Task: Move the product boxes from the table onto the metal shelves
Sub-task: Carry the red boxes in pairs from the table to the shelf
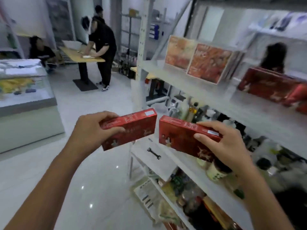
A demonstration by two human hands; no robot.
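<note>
Head cam, wide; fwd/down; close by metal shelves [187, 83]

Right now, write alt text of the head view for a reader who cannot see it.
A person's left hand and right hand each grip a flat red product box, the left box and the right box held side by side in front of white metal shelves. More red boxes already sit on an upper shelf, near orange boxes.
</note>
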